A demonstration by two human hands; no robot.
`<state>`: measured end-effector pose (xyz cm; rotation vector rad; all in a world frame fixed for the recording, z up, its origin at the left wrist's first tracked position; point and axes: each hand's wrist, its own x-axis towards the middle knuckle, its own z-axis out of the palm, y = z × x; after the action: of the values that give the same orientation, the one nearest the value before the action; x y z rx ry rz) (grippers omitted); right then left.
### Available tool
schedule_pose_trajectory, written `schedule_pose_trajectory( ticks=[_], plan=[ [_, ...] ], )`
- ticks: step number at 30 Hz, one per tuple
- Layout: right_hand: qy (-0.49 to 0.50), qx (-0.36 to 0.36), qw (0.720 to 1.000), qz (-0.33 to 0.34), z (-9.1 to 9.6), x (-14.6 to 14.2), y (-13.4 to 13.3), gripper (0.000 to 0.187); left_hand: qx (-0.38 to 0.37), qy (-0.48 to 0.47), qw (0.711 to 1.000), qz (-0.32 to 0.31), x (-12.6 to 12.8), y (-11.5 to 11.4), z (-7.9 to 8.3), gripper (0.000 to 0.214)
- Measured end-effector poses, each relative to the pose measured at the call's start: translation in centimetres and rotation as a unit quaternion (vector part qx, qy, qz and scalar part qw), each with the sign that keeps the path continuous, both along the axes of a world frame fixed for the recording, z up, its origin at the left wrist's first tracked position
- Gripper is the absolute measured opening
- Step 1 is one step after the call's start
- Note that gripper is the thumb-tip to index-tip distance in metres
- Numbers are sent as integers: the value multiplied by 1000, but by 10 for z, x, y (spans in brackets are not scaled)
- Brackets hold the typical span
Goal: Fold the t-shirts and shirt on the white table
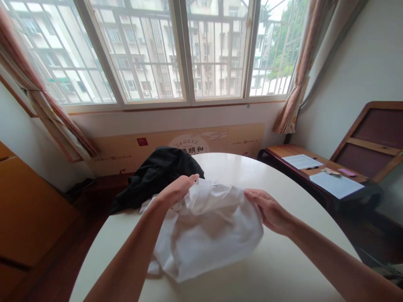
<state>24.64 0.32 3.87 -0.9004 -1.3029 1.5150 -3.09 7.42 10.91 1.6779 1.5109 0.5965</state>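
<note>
Two garments share our round cream table (277,268). At left, a crumpled black garment (154,176) sits toward the far rim, seemingly to leave us working room. Our left hand (174,191) pinches the white cloth garment (204,239), its fingers closed narrow on the upper fold, and our right hand (267,212) grips the other side likewise. The hands stand apart, apparently to spread the cloth, which sits mid-table between them. Further right, a low wooden desk (283,153) bears sheets of paper (335,184).

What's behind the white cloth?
Behind the white cloth, a crumpled black cloth sits at the edge of the round table, a printed wall panel beyond. Whatever lies under the black cloth is covered.
</note>
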Motion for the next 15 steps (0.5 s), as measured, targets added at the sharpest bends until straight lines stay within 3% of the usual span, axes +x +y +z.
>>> schedule_pose_trajectory(
  ticks=[3,5,8,11,13,15],
  plan=[
    [44,-35,996,-71,2,16,2,42,-48,85,995,-4,-10,13,-9,65],
    [52,-42,992,-107,5,29,7,39,-46,78,995,-29,-17,14,-6,71],
    [60,-61,988,-132,0,44,19,39,-60,39,990,-121,-30,8,8,72],
    [50,-62,980,-184,-20,55,36,37,-74,20,976,-206,-44,5,18,63],
    [-17,-34,969,-242,-39,63,48,36,-59,13,981,-187,-52,7,19,59],
    [-123,11,944,-307,-57,72,57,39,-31,3,991,-129,-57,11,16,55]
  ],
)
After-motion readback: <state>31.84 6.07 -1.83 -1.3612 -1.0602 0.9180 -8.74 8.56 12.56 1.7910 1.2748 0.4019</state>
